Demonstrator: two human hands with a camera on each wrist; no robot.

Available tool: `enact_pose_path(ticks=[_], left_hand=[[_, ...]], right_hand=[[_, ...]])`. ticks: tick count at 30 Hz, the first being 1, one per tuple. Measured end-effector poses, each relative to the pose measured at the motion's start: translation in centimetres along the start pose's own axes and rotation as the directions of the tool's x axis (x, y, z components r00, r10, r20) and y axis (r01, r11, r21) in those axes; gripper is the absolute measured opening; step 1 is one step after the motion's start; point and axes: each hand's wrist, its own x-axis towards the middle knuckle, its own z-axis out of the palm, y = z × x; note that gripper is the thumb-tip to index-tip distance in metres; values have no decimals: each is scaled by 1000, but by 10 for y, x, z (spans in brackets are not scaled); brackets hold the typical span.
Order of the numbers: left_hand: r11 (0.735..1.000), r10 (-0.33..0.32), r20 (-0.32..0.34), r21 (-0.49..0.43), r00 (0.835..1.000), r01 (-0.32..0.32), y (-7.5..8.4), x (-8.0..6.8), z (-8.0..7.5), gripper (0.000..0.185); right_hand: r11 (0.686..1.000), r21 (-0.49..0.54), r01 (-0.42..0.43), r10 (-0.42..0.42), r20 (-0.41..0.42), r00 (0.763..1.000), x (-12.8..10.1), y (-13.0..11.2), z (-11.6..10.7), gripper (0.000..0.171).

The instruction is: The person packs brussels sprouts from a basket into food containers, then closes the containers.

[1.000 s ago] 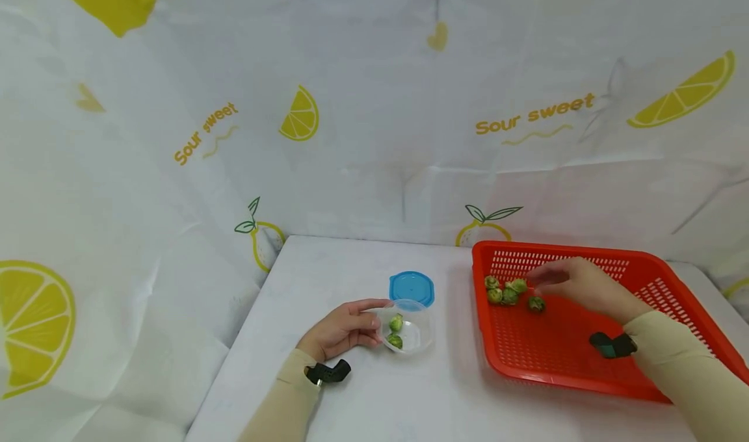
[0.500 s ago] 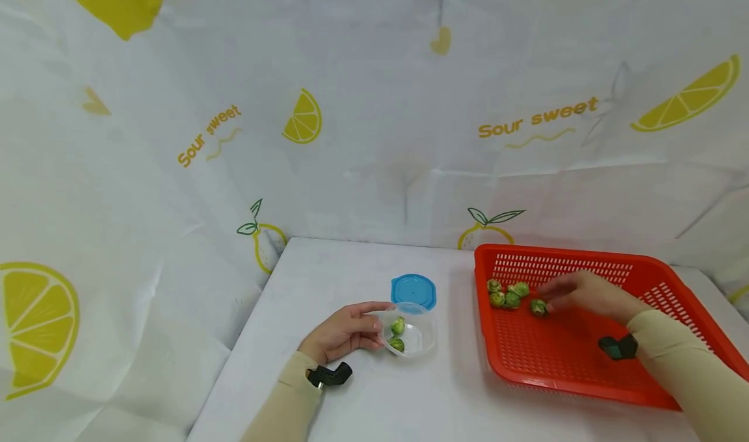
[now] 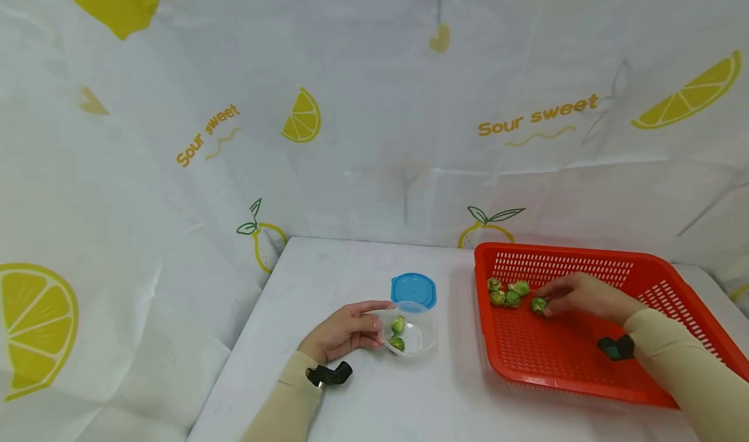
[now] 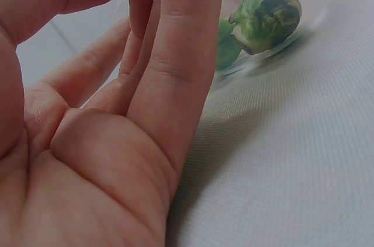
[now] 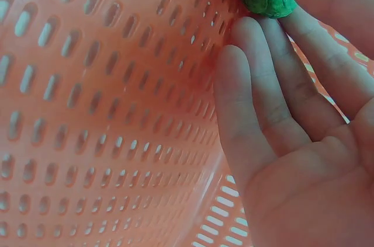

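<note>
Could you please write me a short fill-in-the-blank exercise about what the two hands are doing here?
1. The right hand pinches a Brussels sprout inside the ____ basket.
2. The left hand holds a clear container with ____ sprouts in it.
3. The lid lying behind the container is ____ in colour.

Missing words: red; two; blue
</note>
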Motion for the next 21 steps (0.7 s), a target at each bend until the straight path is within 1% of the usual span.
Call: enact_pose_path(ticks=[8, 11, 21], left_hand=[[1000, 2, -4, 1, 1000, -2, 0, 0, 0, 54], [1000, 1, -5, 0, 1000, -1, 0, 0, 0, 54], [1000, -2, -16, -8, 1000, 2, 1, -1, 1, 54]], right_hand=[[1000, -17, 0, 0, -10, 1000, 4, -2, 1, 42], [1000, -21, -12, 12, -14, 1000, 5, -2, 1, 42], [998, -59, -23, 21, -38, 999, 6, 3, -2, 40]])
